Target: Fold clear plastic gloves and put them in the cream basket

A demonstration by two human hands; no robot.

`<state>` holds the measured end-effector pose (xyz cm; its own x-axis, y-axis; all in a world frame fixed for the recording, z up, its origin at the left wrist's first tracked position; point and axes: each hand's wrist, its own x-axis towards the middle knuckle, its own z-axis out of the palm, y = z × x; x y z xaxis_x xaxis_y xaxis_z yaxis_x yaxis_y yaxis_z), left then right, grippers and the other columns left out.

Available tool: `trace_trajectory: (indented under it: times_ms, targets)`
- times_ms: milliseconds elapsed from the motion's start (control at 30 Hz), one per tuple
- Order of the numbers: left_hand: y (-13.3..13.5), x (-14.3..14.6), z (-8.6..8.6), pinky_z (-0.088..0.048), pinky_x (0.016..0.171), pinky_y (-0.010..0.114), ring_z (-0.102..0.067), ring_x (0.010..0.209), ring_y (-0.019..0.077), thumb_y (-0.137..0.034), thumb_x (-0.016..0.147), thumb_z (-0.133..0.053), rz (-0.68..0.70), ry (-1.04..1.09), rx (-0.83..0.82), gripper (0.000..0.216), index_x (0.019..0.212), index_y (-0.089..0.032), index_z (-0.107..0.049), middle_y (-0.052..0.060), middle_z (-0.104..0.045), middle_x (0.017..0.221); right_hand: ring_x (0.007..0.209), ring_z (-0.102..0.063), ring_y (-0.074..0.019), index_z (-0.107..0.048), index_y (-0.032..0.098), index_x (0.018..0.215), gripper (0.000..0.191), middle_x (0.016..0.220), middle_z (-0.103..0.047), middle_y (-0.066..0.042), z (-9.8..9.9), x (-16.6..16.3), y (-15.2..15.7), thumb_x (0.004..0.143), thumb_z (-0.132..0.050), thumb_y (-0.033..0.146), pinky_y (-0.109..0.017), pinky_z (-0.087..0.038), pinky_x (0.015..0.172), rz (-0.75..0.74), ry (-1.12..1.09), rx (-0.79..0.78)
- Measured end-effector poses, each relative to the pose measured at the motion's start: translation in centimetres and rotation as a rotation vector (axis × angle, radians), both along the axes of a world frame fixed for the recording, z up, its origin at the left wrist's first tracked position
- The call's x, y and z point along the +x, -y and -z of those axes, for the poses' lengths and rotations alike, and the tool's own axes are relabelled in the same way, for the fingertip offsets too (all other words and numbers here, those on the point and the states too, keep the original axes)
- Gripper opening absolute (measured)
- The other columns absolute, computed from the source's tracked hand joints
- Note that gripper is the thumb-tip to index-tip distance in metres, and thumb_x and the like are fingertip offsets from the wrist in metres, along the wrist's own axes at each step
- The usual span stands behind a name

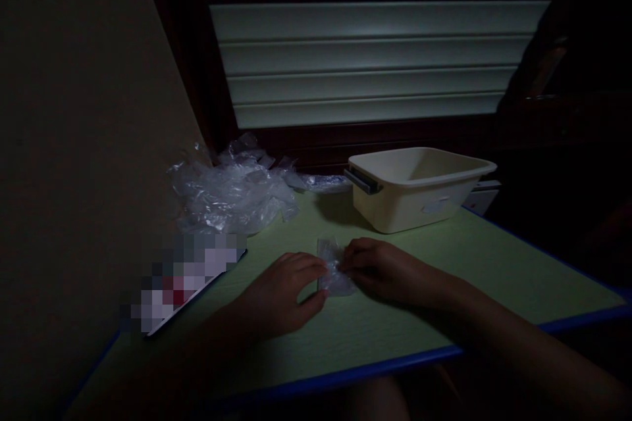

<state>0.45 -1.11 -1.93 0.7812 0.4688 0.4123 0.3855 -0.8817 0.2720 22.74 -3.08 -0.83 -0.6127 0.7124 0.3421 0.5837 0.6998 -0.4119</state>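
Observation:
Both of my hands rest on a green table (444, 276) with a blue edge, in dim light. Between them lies a small clear plastic bag (334, 268). My left hand (284, 293) pinches the bag's left side with curled fingers. My right hand (380, 268) grips its right side, fingers pressed together. The bag looks flat and crinkled on the tabletop.
A heap of clear plastic bags (232, 194) lies at the back left. A cream plastic tub (415, 187) with a grey handle stands at the back right. A flat card or booklet (187, 279) lies at the left. A wall runs along the left; closed blinds (375, 66) hang behind.

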Motion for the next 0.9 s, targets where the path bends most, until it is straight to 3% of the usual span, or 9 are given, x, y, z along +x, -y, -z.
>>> trace_trajectory:
  times_ms: [133,267,467,667,800,900]
  targets:
    - [0.0,-0.1,-0.1,-0.040,0.093,0.034,-0.052,0.105,0.0201,-0.016,0.077,-0.051,-0.005,0.019,-0.017,0.033,0.109,-0.014,-0.057,0.009,-0.061,0.110,0.079,-0.056,-0.0171,-0.069,0.015,0.088,0.021,0.086,-0.061,-0.009,0.4,0.1,-0.3,0.081,-0.049,0.009,-0.029,-0.044,0.072,0.011,-0.004,0.031]
    - [0.0,-0.2,0.0,-0.040,0.093,0.035,-0.052,0.105,0.0206,-0.010,0.070,-0.050,-0.018,0.030,-0.041,0.041,0.110,-0.014,-0.056,0.009,-0.061,0.111,0.073,-0.056,-0.0156,-0.065,0.013,0.083,0.017,0.079,-0.060,-0.007,0.3,-0.1,-0.3,0.082,-0.048,0.010,-0.026,-0.044,0.067,0.063,-0.053,-0.038]
    - [-0.7,0.1,0.3,-0.043,0.087,0.033,-0.057,0.094,0.0193,-0.010,0.076,-0.052,-0.078,0.020,-0.042,0.026,0.100,-0.015,-0.061,0.007,-0.065,0.099,0.072,-0.055,-0.0142,-0.060,0.014,0.081,0.012,0.078,-0.058,-0.004,0.2,-0.5,0.0,0.079,-0.049,0.010,-0.025,-0.044,0.067,0.072,-0.175,-0.177]
    - [-1.2,-0.1,0.0,-0.044,0.079,0.031,-0.059,0.085,0.0181,-0.008,0.077,-0.055,-0.118,0.010,-0.042,0.021,0.092,-0.018,-0.064,0.004,-0.067,0.089,0.077,-0.053,-0.0149,-0.058,0.015,0.098,0.035,0.091,-0.053,-0.005,0.0,-0.6,0.6,0.065,-0.056,0.004,-0.025,-0.044,0.068,0.031,-0.137,-0.164]
    - [-1.1,-0.1,-0.2,-0.045,0.077,0.030,-0.059,0.084,0.0184,-0.009,0.078,-0.056,-0.155,0.018,-0.052,0.025,0.099,-0.018,-0.063,0.004,-0.067,0.090,0.082,-0.053,-0.0175,-0.058,0.014,0.096,0.025,0.091,-0.055,-0.006,-0.2,-0.9,0.8,0.072,-0.063,0.018,-0.028,-0.042,0.075,0.043,-0.105,-0.113]
    - [-1.0,0.0,-0.2,-0.045,0.077,0.030,-0.059,0.084,0.0186,-0.012,0.078,-0.057,-0.177,0.046,-0.097,0.023,0.100,-0.018,-0.063,0.004,-0.067,0.089,0.073,-0.052,-0.0154,-0.059,0.014,0.086,0.011,0.080,-0.055,-0.005,-0.1,-1.1,0.7,0.081,-0.055,0.023,-0.026,-0.041,0.066,0.068,-0.072,-0.089]
